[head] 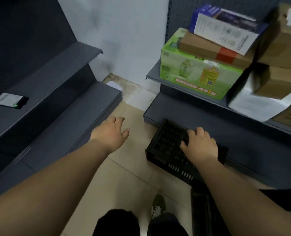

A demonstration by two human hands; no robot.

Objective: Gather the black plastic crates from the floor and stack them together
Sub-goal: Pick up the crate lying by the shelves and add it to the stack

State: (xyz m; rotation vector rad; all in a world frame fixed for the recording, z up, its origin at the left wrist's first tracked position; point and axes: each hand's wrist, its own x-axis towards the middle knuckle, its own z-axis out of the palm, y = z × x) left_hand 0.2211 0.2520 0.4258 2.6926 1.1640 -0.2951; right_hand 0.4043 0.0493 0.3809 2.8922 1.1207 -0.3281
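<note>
1. Lying upside down on the floor tiles, the black crate [168, 147] is showing me its slotted base, and it is sitting tucked against the foot of the right-hand shelf unit [243, 133], partly under the bottom shelf's edge.
2. Its long axis is running from near-right to far-left across my view, roughly along the shelf's base, so I am judging that it needs drawing out toward me and away from the shelf before it can be lifted.
3. My right hand [201, 145] is resting on the crate's upturned base, fingers bent over the grid; whether this grip is actually hooked into the slots or only pressing down I cannot tell.
4. My left hand [110, 132] is hovering above bare floor, well apart from the crate and to its left, fingers loosely spread and holding nothing.
5. The right hand is therefore the nearer one; the left would have to cross rightward to reach the crate's near-left corner.
6. Another dark slatted shape [204, 210] is lying just below my right forearm, possibly a second crate, though it is too blurred to be sure.
7. Boxes, including a green carton [195, 74], are crowding the shelf above, so I am reckoning a straight upward lift risks knocking the shelf lip.
</note>
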